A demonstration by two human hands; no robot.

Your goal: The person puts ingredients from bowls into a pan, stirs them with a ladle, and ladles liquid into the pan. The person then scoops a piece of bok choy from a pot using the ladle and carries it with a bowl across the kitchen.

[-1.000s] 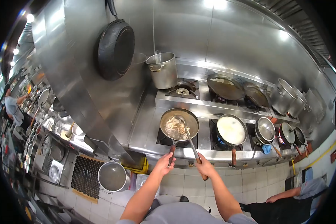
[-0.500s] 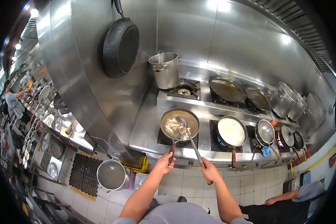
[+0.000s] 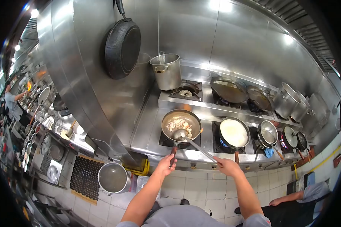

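My left hand (image 3: 166, 165) is closed around the wooden handle of a frying pan (image 3: 196, 120) on the front left burner. Pale sliced pieces of food (image 3: 179, 124) lie in the pan, too small to name. A long ladle (image 3: 201, 149) is gripped by my right hand (image 3: 227, 167), to the right of the pan handle. Its bowl rests at the near side of the pan, beside the food. Small orange flames show at the pan's far and right edges.
Right of my pan stands a pan of white liquid (image 3: 234, 132), then a steel pot (image 3: 269, 132) and smaller pans. Behind are a tall pot with a whisk (image 3: 166, 75) and a wok (image 3: 228, 90). A large pot (image 3: 113, 178) stands low left. A co-worker's arm (image 3: 288, 198) is at right.
My right hand has moved right, and the ladle's bowl has come from the pan's middle to its near side. The food has shifted, and flames now show around the pan. My left hand keeps its hold.
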